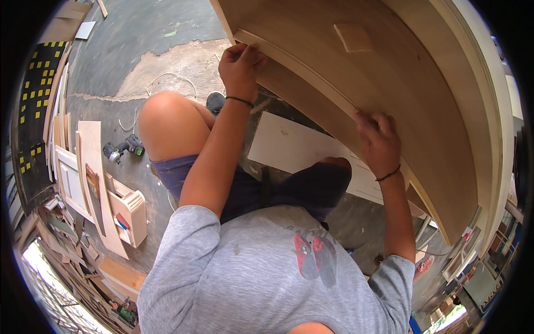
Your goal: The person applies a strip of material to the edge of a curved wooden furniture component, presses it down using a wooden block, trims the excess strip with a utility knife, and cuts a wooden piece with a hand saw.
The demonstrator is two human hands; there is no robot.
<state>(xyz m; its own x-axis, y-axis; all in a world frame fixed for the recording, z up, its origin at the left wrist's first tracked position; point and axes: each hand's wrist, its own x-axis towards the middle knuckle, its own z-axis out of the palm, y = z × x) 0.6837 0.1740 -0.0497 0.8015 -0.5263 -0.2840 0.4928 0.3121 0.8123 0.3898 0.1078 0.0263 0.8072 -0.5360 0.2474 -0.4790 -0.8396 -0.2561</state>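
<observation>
Wood strip point(311, 83) lies along edge of large plywood panel point(389, 72), panel cut off at frame top & right. Left hand point(240, 67) pinches strip's upper end; right hand point(379, 143) presses strip lower down, fingertips partly hidden. Below: white board point(289, 146), concrete floor point(139, 39), cordless drill point(123, 148), stacked offcuts at left.

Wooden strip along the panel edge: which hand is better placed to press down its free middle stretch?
Probably the right hand. It rests on the wooden strip further along the plywood panel, beside the unheld stretch, while the left hand pinches the strip's end at the panel's corner.
</observation>
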